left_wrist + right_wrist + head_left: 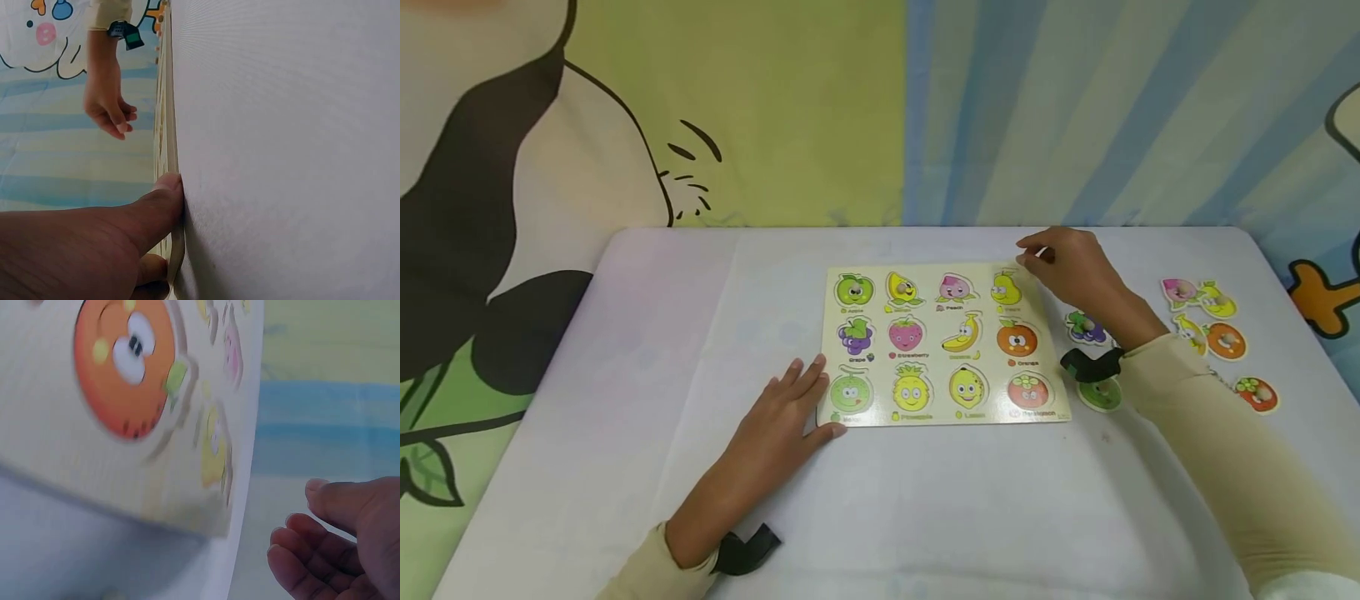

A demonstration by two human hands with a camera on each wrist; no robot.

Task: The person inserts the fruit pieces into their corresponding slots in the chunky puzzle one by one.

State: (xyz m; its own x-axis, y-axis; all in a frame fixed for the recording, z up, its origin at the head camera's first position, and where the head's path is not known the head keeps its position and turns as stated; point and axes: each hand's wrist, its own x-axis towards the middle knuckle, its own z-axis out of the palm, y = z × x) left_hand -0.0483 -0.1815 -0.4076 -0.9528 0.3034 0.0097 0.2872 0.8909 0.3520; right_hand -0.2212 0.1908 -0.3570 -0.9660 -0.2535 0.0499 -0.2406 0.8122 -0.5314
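Observation:
A fruit puzzle board [880,419] lies on the white table, with rows of labelled fruit pictures such as an apple [854,291], a banana [962,333] and an orange [1017,340]. My left hand [778,412] touches the board's near left corner, its fingers extended along the left edge and the thumb at the front edge. In the left wrist view, the thumb [164,197] presses against the board's side. Above the board's far right corner hovers my right hand [1067,262]. The right wrist view shows its fingers [297,550] loosely bent, with nothing between them.
Loose fruit pieces lie right of the board: grapes [1085,328] and a green piece [1101,394] close by, partly under the right arm. Farther right are a peach [1178,291], a pear [1217,302], an orange piece [1227,342] and a red piece [1257,394]. A printed curtain [790,108] hangs behind.

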